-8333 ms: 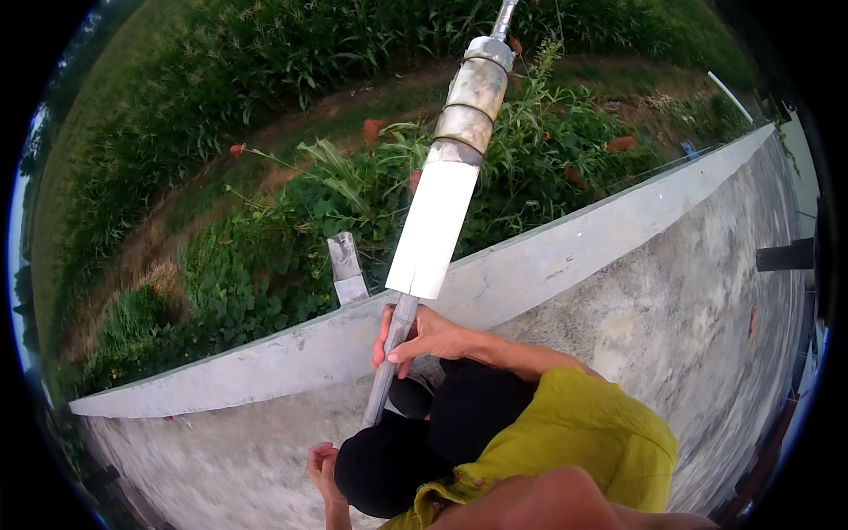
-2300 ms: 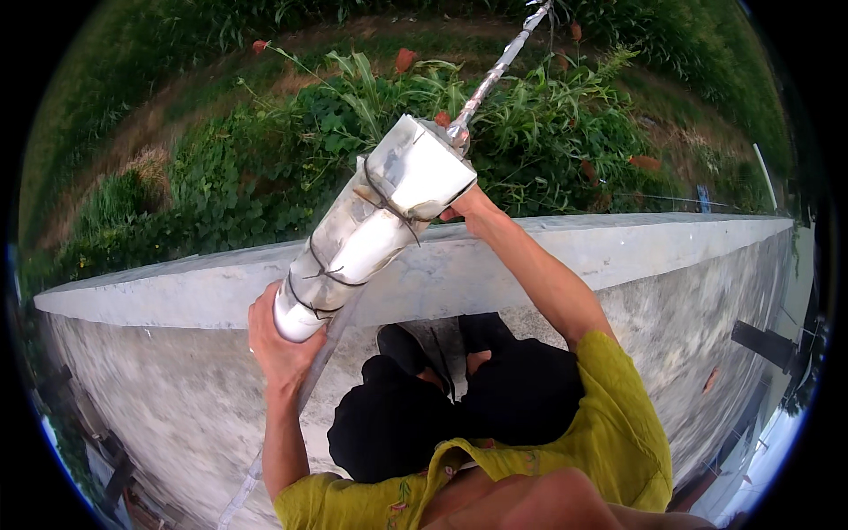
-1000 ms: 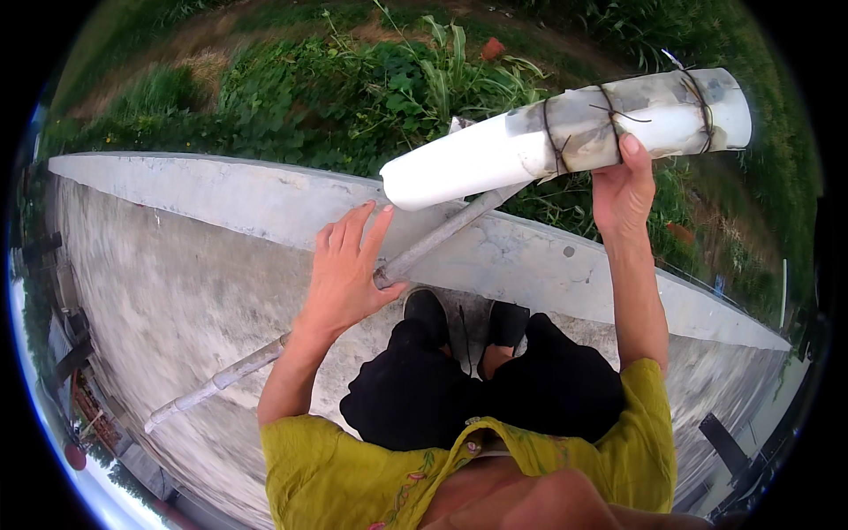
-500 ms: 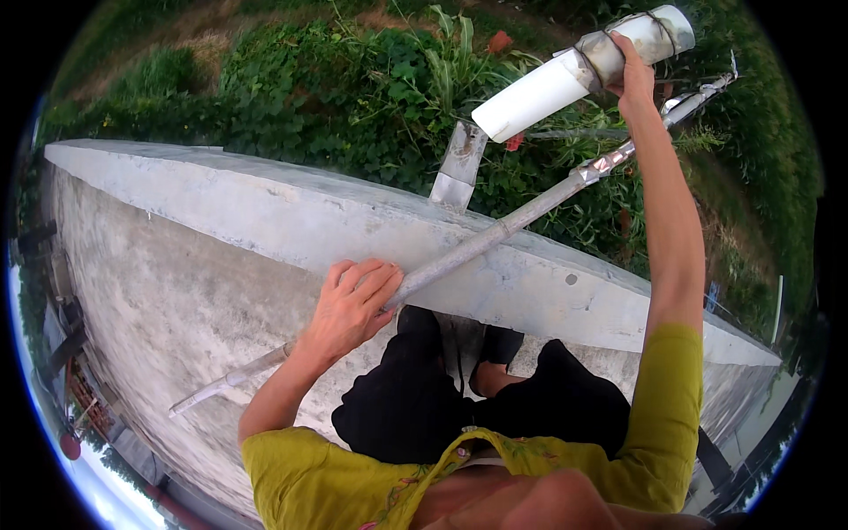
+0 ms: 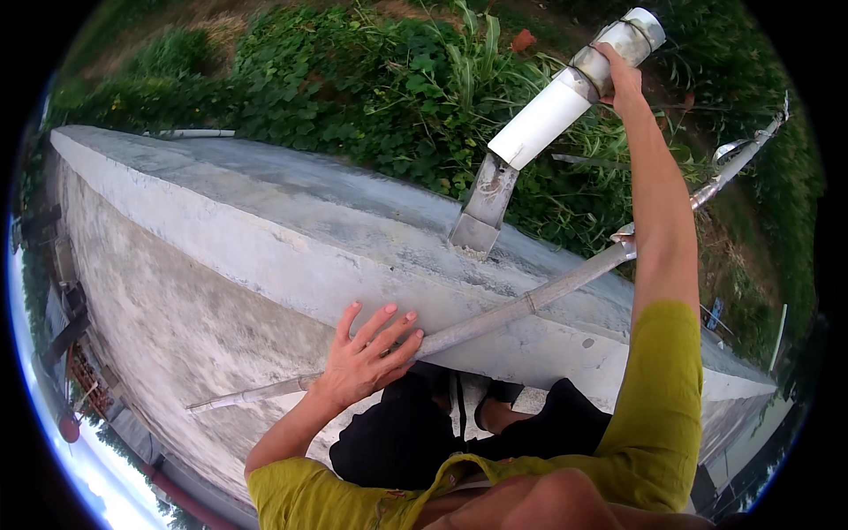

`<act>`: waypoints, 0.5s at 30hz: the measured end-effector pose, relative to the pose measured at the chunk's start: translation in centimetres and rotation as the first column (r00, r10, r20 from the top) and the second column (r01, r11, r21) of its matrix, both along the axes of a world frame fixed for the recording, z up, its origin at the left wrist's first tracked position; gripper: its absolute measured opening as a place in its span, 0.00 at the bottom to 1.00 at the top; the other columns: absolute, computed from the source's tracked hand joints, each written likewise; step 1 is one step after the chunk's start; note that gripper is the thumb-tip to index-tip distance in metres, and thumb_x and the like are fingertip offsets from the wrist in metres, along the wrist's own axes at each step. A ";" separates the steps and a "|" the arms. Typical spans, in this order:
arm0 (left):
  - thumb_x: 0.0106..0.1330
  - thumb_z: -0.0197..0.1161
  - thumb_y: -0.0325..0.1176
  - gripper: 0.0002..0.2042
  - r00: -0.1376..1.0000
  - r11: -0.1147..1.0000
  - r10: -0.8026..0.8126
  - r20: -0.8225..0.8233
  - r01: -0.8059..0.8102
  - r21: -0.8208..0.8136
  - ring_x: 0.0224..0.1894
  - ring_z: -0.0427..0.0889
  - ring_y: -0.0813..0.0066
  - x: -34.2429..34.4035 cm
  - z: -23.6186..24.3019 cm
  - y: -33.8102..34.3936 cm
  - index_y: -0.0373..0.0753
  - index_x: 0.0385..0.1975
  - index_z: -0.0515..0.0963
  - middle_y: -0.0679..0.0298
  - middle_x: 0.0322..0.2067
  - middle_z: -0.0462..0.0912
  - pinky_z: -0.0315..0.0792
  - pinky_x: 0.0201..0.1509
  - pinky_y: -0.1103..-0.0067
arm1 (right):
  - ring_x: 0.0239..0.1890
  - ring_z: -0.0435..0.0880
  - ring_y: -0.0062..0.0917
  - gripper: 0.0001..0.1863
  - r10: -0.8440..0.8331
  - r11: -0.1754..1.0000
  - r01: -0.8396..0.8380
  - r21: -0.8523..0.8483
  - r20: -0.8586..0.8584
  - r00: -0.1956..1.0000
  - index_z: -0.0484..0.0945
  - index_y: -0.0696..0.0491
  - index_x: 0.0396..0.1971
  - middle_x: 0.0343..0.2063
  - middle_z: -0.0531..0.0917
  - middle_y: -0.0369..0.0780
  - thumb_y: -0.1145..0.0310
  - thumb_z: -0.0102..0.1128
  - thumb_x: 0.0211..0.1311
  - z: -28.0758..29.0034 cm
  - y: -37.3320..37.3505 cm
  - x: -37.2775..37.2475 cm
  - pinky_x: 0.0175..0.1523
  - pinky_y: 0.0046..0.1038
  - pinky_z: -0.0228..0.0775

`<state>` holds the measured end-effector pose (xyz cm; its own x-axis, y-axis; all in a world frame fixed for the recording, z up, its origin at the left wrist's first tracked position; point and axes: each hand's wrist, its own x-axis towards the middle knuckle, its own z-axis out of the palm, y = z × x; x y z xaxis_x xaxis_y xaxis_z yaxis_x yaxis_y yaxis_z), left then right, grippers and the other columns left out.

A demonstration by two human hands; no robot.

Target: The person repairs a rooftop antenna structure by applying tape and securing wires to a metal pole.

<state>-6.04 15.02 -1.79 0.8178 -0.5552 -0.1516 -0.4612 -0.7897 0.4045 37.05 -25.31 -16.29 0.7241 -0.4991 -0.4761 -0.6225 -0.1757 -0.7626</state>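
Observation:
My right hand (image 5: 618, 75) is closed round the upper part of a white pipe (image 5: 543, 119), where a dirty grey sleeve is bound on with dark wire. The pipe slants down to the left, and its lower end meets the top of a short grey spout (image 5: 490, 203) standing out from the concrete ledge; whether it fits over the spout I cannot tell. My left hand (image 5: 367, 358) lies against the ledge face with its fingers spread. A long bamboo pole (image 5: 495, 318) runs beneath that palm and behind my right forearm, with shiny wrapping near its far end.
The pale concrete ledge (image 5: 256, 243) curves across in front of me, above a stained wall (image 5: 168, 291). Dense green plants (image 5: 362, 97) grow beyond it. Another white pipe (image 5: 194, 133) lies at the ledge's far left. My feet show below, against the wall.
The white pipe has tilted steeper, and its lower end has come down to the spout's top. My left hand's fingers have spread. The view has shifted, and the bamboo pole appears farther right.

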 end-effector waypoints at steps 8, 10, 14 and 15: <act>0.43 0.77 0.42 0.30 0.998 0.999 0.012 -0.066 -0.015 -0.037 0.68 0.66 0.62 0.4 -0.3 0.3 0.55 0.52 0.79 0.70 0.62 0.73 0.52 0.70 0.51 | 0.45 0.81 0.35 0.50 0.144 0.989 -0.141 0.054 -0.055 0.988 0.70 0.64 0.56 0.47 0.79 0.47 0.43 0.75 0.37 -0.9 1.0 1.2 0.47 0.44 0.75; 0.43 0.76 0.43 0.30 0.998 0.999 0.000 -0.056 -0.002 -0.036 0.68 0.66 0.62 0.6 -0.2 0.2 0.56 0.52 0.79 0.70 0.62 0.73 0.52 0.70 0.51 | 0.45 0.81 0.35 0.52 0.148 0.983 -0.140 0.115 -0.063 0.987 0.68 0.64 0.57 0.48 0.79 0.48 0.43 0.76 0.37 -1.8 -0.4 1.5 0.48 0.44 0.74; 0.44 0.75 0.44 0.29 0.998 0.999 0.011 -0.056 -0.014 -0.044 0.68 0.67 0.61 0.6 -0.4 0.2 0.56 0.51 0.80 0.70 0.62 0.73 0.52 0.70 0.50 | 0.48 0.81 0.33 0.50 -0.004 0.970 0.016 0.242 -0.047 0.999 0.67 0.58 0.60 0.51 0.78 0.45 0.44 0.76 0.39 -5.5 0.0 1.8 0.51 0.43 0.73; 0.44 0.75 0.45 0.28 0.998 0.999 0.011 -0.054 -0.013 -0.042 0.68 0.67 0.61 0.6 -0.4 0.3 0.56 0.51 0.80 0.70 0.62 0.73 0.52 0.70 0.50 | 0.48 0.81 0.33 0.48 -0.083 0.966 0.093 0.243 -0.051 0.995 0.68 0.56 0.60 0.51 0.78 0.43 0.44 0.76 0.41 -6.0 1.1 1.3 0.52 0.42 0.73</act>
